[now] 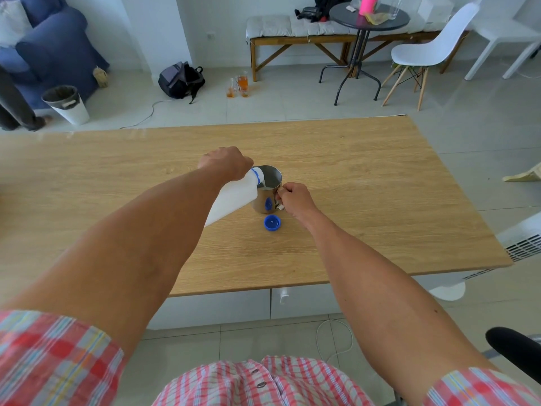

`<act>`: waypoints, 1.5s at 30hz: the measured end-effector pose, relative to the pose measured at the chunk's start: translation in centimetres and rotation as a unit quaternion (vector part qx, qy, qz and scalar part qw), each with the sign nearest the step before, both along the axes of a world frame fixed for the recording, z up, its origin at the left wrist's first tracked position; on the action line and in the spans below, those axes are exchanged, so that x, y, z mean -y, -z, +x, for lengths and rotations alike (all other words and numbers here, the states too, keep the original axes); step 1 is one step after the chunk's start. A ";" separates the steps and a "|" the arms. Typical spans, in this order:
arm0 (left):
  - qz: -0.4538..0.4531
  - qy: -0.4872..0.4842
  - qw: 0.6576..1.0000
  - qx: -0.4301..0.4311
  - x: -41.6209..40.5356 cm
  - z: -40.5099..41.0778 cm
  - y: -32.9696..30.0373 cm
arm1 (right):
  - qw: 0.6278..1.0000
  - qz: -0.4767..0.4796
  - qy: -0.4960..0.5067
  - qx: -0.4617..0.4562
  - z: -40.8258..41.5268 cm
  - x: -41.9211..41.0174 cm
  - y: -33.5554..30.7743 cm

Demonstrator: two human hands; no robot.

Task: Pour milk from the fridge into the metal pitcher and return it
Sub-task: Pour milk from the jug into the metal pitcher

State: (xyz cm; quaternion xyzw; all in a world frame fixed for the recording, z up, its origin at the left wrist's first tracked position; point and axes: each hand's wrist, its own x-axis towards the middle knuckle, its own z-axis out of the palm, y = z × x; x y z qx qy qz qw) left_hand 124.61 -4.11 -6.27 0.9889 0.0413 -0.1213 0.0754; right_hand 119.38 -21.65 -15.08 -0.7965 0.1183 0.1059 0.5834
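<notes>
- Head view: a metal pitcher [268, 190] stood upright near the middle of the wooden worktop [366, 183].
- The left hand [227, 162] was curled round the upper part of a white milk bottle [234, 197], holding it tilted so its blue-ringed mouth lay over the pitcher's left rim.
- A thin stream of milk [263, 183] ran from the mouth into the pitcher, and white liquid showed inside near the bottom.
- The bottle's base pointed down and away from the pitcher, toward the person, partly hidden behind the left forearm.
- The right hand [294, 199] was at the pitcher's right side, fingers curled round its handle [278, 200].
- A blue cap [272, 223] lay open side up on the worktop just in front of the pitcher, apart from it; its reflection showed as a blue spot on the pitcher's wall.
- Both forearms were bare, with red-checked sleeves [55, 356] rolled up at the frame's lower edge.
- Far beyond the pitcher, on the floor, stood glasses of orange drink [240, 86], a dark backpack [181, 80] and a white bin [66, 104].
- Farther back to the pitcher's right were a round black table [369, 16] and a white chair [433, 45].
</notes>
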 end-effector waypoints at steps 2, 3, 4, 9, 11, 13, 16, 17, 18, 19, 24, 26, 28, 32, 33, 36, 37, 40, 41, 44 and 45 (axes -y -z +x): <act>0.001 -0.001 1.000 0.000 0.0 0.1 0.0 | 1.000 0.003 0.001 0.001 0.0 0.0 0.0; 0.002 -0.001 1.000 0.000 0.0 0.1 0.1 | 1.000 0.005 0.001 0.002 -0.1 0.0 -0.1; 0.002 -0.002 1.000 0.000 -0.1 0.1 0.1 | 1.000 0.006 0.002 0.003 -0.1 0.0 -0.1; 0.004 -0.003 1.000 0.001 -0.1 0.2 0.1 | 1.000 0.008 0.001 0.000 -0.2 0.1 -0.2; 0.005 -0.004 1.000 0.000 -0.1 0.2 0.1 | 1.000 0.009 0.001 -0.001 -0.2 0.0 -0.2; 0.004 -0.003 1.000 0.000 -0.1 0.2 0.2 | 1.000 0.007 0.002 -0.001 -0.1 0.0 -0.1; 0.001 0.000 1.000 0.001 -0.1 0.3 0.2 | 1.000 0.006 0.002 -0.002 -0.1 0.0 -0.1; 0.002 0.001 1.000 0.000 -0.1 0.3 0.2 | 1.000 0.006 0.001 -0.001 0.0 0.0 -0.1; 0.001 0.001 1.000 0.000 -0.2 0.3 0.2 | 1.000 0.006 0.001 0.000 0.0 0.0 0.0; 0.001 0.000 1.000 0.000 -0.1 0.3 0.2 | 1.000 0.005 0.000 0.001 -0.1 0.0 0.0; 0.007 -0.006 1.000 -0.005 0.0 0.4 0.2 | 1.000 0.001 0.005 0.000 0.1 0.0 0.2; 0.010 -0.009 1.000 -0.008 0.1 0.4 0.2 | 1.000 0.000 0.006 0.000 0.1 0.0 0.3; 0.010 -0.009 1.000 -0.008 0.1 0.4 0.2 | 1.000 -0.002 0.006 0.000 0.2 0.0 0.4; 0.011 -0.007 1.000 -0.007 0.1 0.5 0.2 | 1.000 0.002 0.006 0.000 0.3 0.0 0.5; 0.011 -0.006 1.000 -0.007 0.0 0.5 0.2 | 1.000 0.003 0.007 -0.001 0.3 0.0 0.5; 0.010 -0.006 1.000 -0.008 0.1 0.5 0.2 | 1.000 0.006 0.007 -0.002 0.3 0.0 0.6; 0.010 -0.006 1.000 -0.009 0.1 0.5 0.2 | 1.000 0.007 0.007 -0.002 0.3 0.0 0.6; 0.011 -0.006 1.000 -0.008 0.1 0.6 0.2 | 1.000 0.007 0.006 -0.002 0.3 0.0 0.5; 0.012 -0.006 1.000 -0.009 0.1 0.6 0.2 | 1.000 0.006 0.006 -0.002 0.3 0.0 0.4; 0.013 -0.006 1.000 -0.009 0.1 0.6 0.1 | 1.000 0.008 0.006 -0.002 0.3 0.1 0.5; 0.013 -0.006 1.000 -0.009 0.1 0.6 0.1 | 1.000 0.009 0.006 -0.003 0.3 0.1 0.5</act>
